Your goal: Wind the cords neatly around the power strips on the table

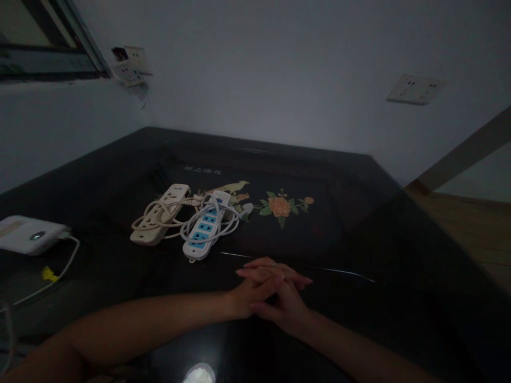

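My left hand (249, 295) and my right hand (289, 308) rest together on the black glossy table (379, 255), one laid over the other. Their fingers are stretched out flat and hold nothing. A ring shows on one finger. Beyond the hands, to the left, lie two power strips side by side: a beige one (159, 221) and a white one with blue sockets (204, 229). Each has its own cord looped around it. The white strip is the nearer, about a hand's length from my fingertips.
A painted orange flower (279, 206) decorates the tabletop. A white device (27, 234) with a cable and a yellow tag (48, 274) sits at the left edge. Wall sockets (415, 88) hang on the right, others (130, 66) by the window. Wooden floor (471, 229) lies right.
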Action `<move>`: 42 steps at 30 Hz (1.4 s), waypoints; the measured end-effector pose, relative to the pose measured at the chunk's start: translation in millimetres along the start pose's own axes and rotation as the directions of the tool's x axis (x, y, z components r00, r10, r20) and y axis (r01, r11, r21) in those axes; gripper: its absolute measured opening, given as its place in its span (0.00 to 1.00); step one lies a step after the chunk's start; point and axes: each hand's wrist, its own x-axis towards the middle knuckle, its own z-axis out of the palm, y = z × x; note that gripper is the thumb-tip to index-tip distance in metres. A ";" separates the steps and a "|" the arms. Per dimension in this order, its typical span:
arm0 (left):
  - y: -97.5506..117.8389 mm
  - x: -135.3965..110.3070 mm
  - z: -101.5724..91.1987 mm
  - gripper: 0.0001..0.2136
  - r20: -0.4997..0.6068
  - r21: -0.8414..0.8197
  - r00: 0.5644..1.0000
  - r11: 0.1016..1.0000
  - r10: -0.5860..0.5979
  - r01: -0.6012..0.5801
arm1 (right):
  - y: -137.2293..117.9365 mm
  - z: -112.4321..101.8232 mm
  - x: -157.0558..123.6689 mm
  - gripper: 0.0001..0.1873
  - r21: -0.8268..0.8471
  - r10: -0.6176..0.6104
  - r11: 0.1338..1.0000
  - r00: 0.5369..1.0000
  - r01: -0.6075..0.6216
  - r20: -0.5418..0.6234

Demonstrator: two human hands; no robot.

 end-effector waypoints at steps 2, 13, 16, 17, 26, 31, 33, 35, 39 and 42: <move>1.1 0.6 1.5 0.19 -0.050 -0.159 0.998 0.986 0.042 -0.049 | 0.1 3.3 -3.2 0.25 -0.022 0.002 1.000 1.000 -0.003 -0.030; -6.2 2.1 7.2 0.16 -0.078 -0.295 0.996 0.953 0.048 -0.069 | -8.0 7.8 -4.9 0.18 -0.171 -0.064 0.984 0.997 0.058 -0.035; -3.0 1.4 5.1 0.16 -0.076 -0.290 0.996 0.955 0.036 -0.057 | -9.9 8.8 -3.9 0.19 -0.151 -0.068 0.986 0.998 0.065 -0.014; -2.0 1.2 4.7 0.16 -0.074 -0.286 0.997 0.957 0.032 -0.052 | -9.9 8.8 -3.6 0.19 -0.139 -0.071 0.988 0.997 0.069 -0.007; -4.9 0.7 6.6 0.12 -0.152 -0.250 0.982 0.957 0.110 -0.146 | -5.1 0.0 -2.3 0.26 -0.086 -0.027 0.996 0.993 0.037 0.113; -9.4 -2.7 7.7 0.09 0.041 -0.159 0.999 0.987 -0.026 0.032 | -3.7 -1.2 -2.9 0.24 -0.136 0.035 0.991 0.986 -0.014 0.160; -7.5 -3.8 7.5 0.10 0.056 -0.138 0.996 0.988 -0.068 0.075 | -1.7 -0.9 -3.3 0.25 -0.125 0.043 0.992 0.986 -0.023 0.162; -3.7 -3.8 5.7 0.11 0.044 -0.137 0.997 0.988 -0.070 0.076 | 0.9 -0.8 -3.6 0.25 -0.095 0.031 0.995 0.991 -0.019 0.131; 3.7 -1.3 -1.3 0.13 0.023 -0.189 1.000 0.982 -0.018 0.022 | 4.4 -2.4 -2.9 0.20 0.013 -0.014 1.000 0.998 0.014 0.066; 4.7 0.0 -4.8 0.13 -0.022 -0.253 0.999 0.967 0.026 -0.031 | 4.8 -4.3 -2.2 0.19 0.105 -0.044 0.994 0.998 0.038 0.053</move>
